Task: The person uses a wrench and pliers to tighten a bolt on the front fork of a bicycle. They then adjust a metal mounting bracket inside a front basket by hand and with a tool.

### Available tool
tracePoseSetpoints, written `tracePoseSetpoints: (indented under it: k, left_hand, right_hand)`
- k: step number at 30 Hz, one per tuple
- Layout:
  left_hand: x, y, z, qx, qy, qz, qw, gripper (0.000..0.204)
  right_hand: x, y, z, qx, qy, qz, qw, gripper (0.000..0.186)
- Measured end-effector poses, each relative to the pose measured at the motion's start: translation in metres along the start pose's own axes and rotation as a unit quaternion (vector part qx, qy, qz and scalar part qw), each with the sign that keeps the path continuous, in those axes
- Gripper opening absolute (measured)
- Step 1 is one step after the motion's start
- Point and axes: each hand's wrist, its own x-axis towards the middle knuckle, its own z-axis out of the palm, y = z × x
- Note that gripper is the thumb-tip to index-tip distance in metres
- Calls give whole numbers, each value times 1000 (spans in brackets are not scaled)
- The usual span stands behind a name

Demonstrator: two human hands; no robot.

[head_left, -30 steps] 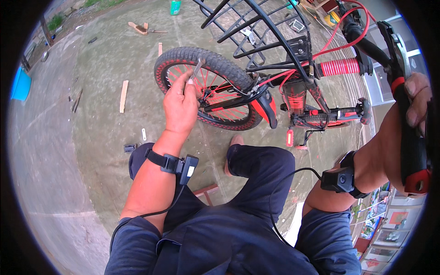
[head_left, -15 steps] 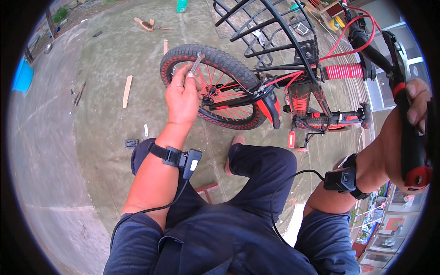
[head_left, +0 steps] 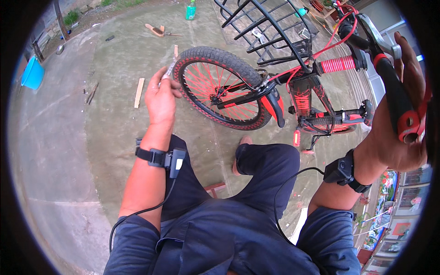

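Note:
A small silver wrench (head_left: 170, 68) is pinched between the thumb and fingers of my left hand (head_left: 160, 101), just left of the front tyre (head_left: 185, 87) of a black and red bicycle. My right hand (head_left: 387, 130) is at the handlebar, its palm against the black grip (head_left: 389, 94) with the red end. The right fingers stretch upward past the silver brake lever (head_left: 382, 40); the grip hides part of that hand. The bicycle stands with its red-spoked front wheel turned toward my left hand.
A black wire basket (head_left: 275, 23) sits over the front wheel. On the ground lie a wooden brush (head_left: 156, 30), a wood strip (head_left: 139, 93) and dark sticks (head_left: 92, 93). A green bottle (head_left: 190, 11) stands far off, a blue bucket (head_left: 33, 73) at the left.
My left hand has drawn the wrench leftward, from over the wheel to beside the tyre. My right fingers have uncurled from the grip and extended up near the brake lever.

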Motion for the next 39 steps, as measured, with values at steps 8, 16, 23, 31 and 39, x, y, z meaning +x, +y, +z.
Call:
tracePoseSetpoints:
  k: [8, 16, 23, 31, 39]
  left_hand:
    - [-22, 2, -75, 65, 51, -27, 996, 36]
    - [-25, -5, -105, 76, 71, -65, 992, 37]
    - [-24, -9, -104, 81, 66, -63, 993, 36]
    - [-28, -10, -101, 89, 63, -57, 992, 38]
    - [-30, -10, -101, 97, 59, -53, 992, 37]
  right_hand:
    - [-23, -15, -20, -227, -28, 18, 973, 60]
    - [-48, -34, -49, -223, -74, 26, 972, 55]
    - [-72, -43, -62, -206, -62, 13, 977, 57]
    - [-116, -55, -96, -166, -11, 43, 985, 64]
    - [-157, -66, -110, -137, 107, 97, 980, 68]
